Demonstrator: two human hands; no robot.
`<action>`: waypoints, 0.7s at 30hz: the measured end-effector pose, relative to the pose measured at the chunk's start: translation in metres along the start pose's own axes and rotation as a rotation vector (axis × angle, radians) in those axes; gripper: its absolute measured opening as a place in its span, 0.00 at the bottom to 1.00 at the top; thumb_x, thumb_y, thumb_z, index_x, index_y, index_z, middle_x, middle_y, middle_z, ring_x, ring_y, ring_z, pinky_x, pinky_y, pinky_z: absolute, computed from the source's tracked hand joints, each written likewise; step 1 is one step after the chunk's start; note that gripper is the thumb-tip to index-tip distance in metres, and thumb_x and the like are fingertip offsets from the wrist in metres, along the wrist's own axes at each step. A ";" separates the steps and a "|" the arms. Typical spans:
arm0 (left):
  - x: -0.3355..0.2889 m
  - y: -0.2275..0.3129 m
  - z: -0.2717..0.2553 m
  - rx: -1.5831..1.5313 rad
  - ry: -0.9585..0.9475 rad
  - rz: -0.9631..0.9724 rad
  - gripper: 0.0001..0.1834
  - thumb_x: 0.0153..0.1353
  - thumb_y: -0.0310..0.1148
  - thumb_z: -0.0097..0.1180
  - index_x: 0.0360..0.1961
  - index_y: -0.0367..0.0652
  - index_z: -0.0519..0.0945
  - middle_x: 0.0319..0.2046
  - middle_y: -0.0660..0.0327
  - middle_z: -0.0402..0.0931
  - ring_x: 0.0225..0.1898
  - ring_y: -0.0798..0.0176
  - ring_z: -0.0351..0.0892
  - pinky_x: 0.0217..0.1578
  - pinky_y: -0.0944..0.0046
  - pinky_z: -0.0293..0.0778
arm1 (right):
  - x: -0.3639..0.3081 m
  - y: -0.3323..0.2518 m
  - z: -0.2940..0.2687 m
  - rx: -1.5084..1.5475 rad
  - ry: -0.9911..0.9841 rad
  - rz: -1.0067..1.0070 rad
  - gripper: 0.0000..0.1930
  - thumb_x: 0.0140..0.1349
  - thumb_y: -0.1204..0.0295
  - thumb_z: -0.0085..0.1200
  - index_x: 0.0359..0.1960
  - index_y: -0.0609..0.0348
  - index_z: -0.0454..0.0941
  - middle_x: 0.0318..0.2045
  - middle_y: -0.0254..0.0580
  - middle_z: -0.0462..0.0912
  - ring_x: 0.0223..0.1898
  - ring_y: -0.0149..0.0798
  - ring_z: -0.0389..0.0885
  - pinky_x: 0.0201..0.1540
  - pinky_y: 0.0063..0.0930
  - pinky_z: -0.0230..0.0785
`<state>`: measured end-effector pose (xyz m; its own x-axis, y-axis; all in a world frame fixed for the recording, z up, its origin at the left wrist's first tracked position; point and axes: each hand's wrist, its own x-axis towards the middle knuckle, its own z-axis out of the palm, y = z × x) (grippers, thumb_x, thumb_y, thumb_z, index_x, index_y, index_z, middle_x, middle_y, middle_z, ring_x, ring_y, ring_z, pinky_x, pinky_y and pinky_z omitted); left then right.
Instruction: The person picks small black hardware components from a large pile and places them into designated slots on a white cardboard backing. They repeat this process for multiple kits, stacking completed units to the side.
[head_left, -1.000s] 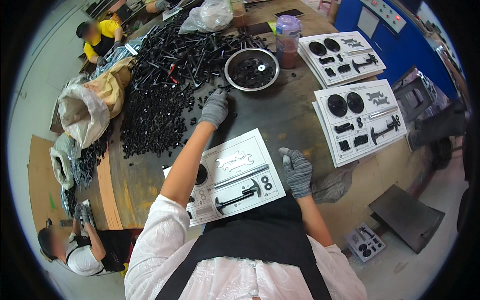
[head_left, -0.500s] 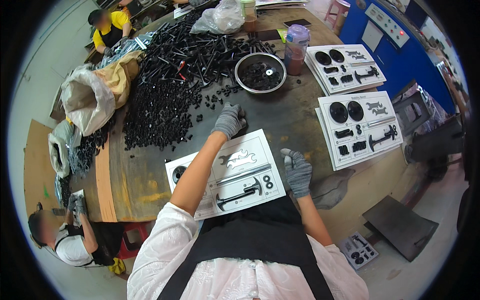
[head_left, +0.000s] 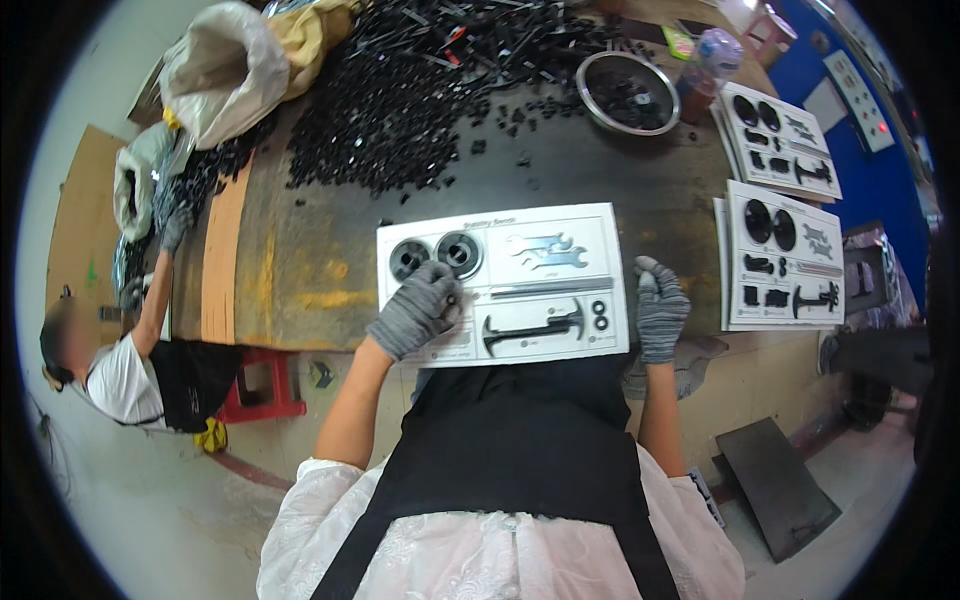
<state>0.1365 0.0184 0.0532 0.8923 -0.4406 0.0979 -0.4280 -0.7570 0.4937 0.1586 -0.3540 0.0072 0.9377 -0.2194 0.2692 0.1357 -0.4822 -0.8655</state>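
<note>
In front of me a white parts card point(head_left: 600, 290) lies at the table's near edge. It bears two black round discs point(head_left: 459, 256), silver open-ended wrenches point(head_left: 550, 258), a metal rod point(head_left: 550, 288), a black hooked handle piece point(head_left: 535, 328) and two small black rings point(head_left: 600, 315). My left hand point(head_left: 415, 312), in a grey knit glove, is over the card's left part just below the discs, its fingers closed around something small and dark. Beside the card's right edge is my gloved right hand point(head_left: 661, 312), fingers curled together; whatever they may hold is hidden.
A large heap of small black parts point(head_left: 370, 140) covers the far left. A metal bowl point(head_left: 630, 95) of black pieces and a bottle point(head_left: 708, 70) stand at the far right. Stacked cards point(head_left: 785, 260) lie right. Sacks point(head_left: 225, 75) and a person point(head_left: 125, 385) are at the left.
My left hand has come back from beside the parts heap to the card's left half. The right hand stays by the card's right edge. The whole view has shifted.
</note>
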 end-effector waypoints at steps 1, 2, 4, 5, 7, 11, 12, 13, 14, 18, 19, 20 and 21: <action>-0.004 -0.001 0.006 -0.038 -0.028 -0.025 0.15 0.49 0.28 0.63 0.39 0.42 0.77 0.42 0.52 0.72 0.45 0.48 0.75 0.45 0.55 0.76 | 0.000 0.000 -0.001 -0.024 -0.019 0.002 0.09 0.66 0.78 0.51 0.44 0.63 0.81 0.38 0.41 0.86 0.40 0.33 0.85 0.45 0.27 0.77; -0.008 -0.005 0.012 -0.078 -0.057 -0.050 0.15 0.49 0.28 0.63 0.40 0.41 0.77 0.42 0.51 0.72 0.44 0.47 0.75 0.44 0.55 0.76 | 0.000 0.000 0.000 -0.029 -0.029 -0.009 0.09 0.67 0.78 0.51 0.45 0.63 0.81 0.39 0.42 0.85 0.40 0.33 0.85 0.46 0.26 0.77; -0.007 0.004 0.005 -0.057 -0.114 -0.039 0.15 0.51 0.25 0.60 0.42 0.40 0.76 0.40 0.51 0.71 0.41 0.47 0.75 0.42 0.55 0.76 | -0.001 0.006 0.001 -0.007 -0.011 0.004 0.09 0.67 0.78 0.50 0.45 0.63 0.81 0.40 0.41 0.85 0.40 0.32 0.85 0.46 0.26 0.77; -0.009 0.005 0.004 -0.042 -0.103 -0.028 0.15 0.51 0.24 0.60 0.42 0.40 0.76 0.40 0.51 0.71 0.41 0.47 0.75 0.42 0.55 0.76 | -0.002 0.007 0.002 0.027 0.000 0.014 0.09 0.67 0.77 0.50 0.45 0.63 0.81 0.39 0.40 0.85 0.40 0.32 0.85 0.46 0.26 0.77; -0.008 0.002 0.006 -0.062 -0.102 -0.023 0.15 0.52 0.24 0.60 0.42 0.40 0.77 0.41 0.52 0.71 0.42 0.48 0.75 0.43 0.55 0.76 | -0.001 0.002 0.003 -0.020 0.001 0.007 0.09 0.67 0.77 0.51 0.45 0.63 0.81 0.38 0.40 0.86 0.40 0.32 0.85 0.46 0.26 0.77; -0.008 0.006 -0.007 -0.188 -0.044 -0.039 0.19 0.52 0.28 0.66 0.45 0.41 0.77 0.42 0.55 0.71 0.42 0.54 0.76 0.43 0.59 0.76 | -0.001 0.003 0.002 -0.068 0.005 0.037 0.09 0.66 0.78 0.51 0.44 0.63 0.82 0.38 0.40 0.86 0.40 0.32 0.85 0.46 0.26 0.77; -0.005 0.003 -0.013 -0.075 0.120 0.082 0.20 0.50 0.28 0.68 0.45 0.41 0.77 0.39 0.55 0.72 0.40 0.56 0.77 0.41 0.62 0.76 | -0.001 0.003 0.002 -0.077 -0.001 0.050 0.09 0.66 0.79 0.51 0.44 0.63 0.82 0.38 0.41 0.86 0.40 0.32 0.85 0.47 0.26 0.77; -0.002 -0.002 -0.021 -0.237 0.164 -0.084 0.17 0.53 0.32 0.67 0.44 0.41 0.78 0.38 0.56 0.75 0.39 0.55 0.78 0.41 0.60 0.76 | -0.002 0.003 0.002 -0.042 0.010 0.062 0.09 0.66 0.79 0.51 0.44 0.63 0.82 0.39 0.42 0.85 0.41 0.33 0.85 0.47 0.26 0.77; 0.004 -0.011 -0.031 -0.400 0.204 -0.249 0.16 0.56 0.36 0.65 0.43 0.41 0.79 0.36 0.57 0.77 0.38 0.55 0.79 0.41 0.59 0.76 | -0.001 0.003 0.001 -0.037 0.016 0.068 0.09 0.66 0.79 0.51 0.44 0.63 0.82 0.39 0.42 0.85 0.41 0.33 0.85 0.47 0.26 0.76; 0.055 -0.064 -0.058 0.012 0.376 -0.709 0.19 0.61 0.51 0.59 0.37 0.44 0.81 0.35 0.55 0.81 0.38 0.53 0.81 0.43 0.54 0.75 | 0.006 0.001 0.003 -0.041 0.017 -0.004 0.09 0.66 0.76 0.51 0.44 0.61 0.82 0.39 0.42 0.85 0.42 0.34 0.84 0.48 0.27 0.76; 0.067 -0.075 -0.061 0.080 0.292 -0.769 0.21 0.60 0.53 0.59 0.38 0.45 0.81 0.36 0.54 0.82 0.39 0.52 0.81 0.44 0.54 0.75 | 0.012 -0.014 0.010 -0.035 0.016 -0.071 0.09 0.66 0.76 0.52 0.44 0.60 0.82 0.39 0.42 0.85 0.42 0.35 0.84 0.48 0.28 0.75; 0.073 -0.085 -0.060 0.148 0.208 -0.830 0.23 0.59 0.56 0.59 0.39 0.45 0.82 0.37 0.53 0.82 0.41 0.51 0.81 0.44 0.53 0.75 | 0.017 -0.030 0.019 -0.028 0.013 -0.139 0.09 0.66 0.75 0.52 0.45 0.60 0.82 0.39 0.42 0.85 0.43 0.35 0.83 0.47 0.28 0.75; 0.081 -0.089 -0.055 0.185 0.165 -0.857 0.26 0.56 0.60 0.59 0.39 0.47 0.82 0.40 0.53 0.82 0.43 0.49 0.81 0.46 0.52 0.75 | 0.026 -0.042 0.029 0.034 -0.081 -0.089 0.10 0.65 0.74 0.54 0.46 0.58 0.82 0.39 0.42 0.85 0.42 0.35 0.83 0.47 0.28 0.74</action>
<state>0.2551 0.0770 0.0650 0.9198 0.3764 -0.1107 0.3918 -0.8669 0.3082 0.1862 -0.3149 0.0383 0.9441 -0.1067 0.3119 0.2292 -0.4676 -0.8537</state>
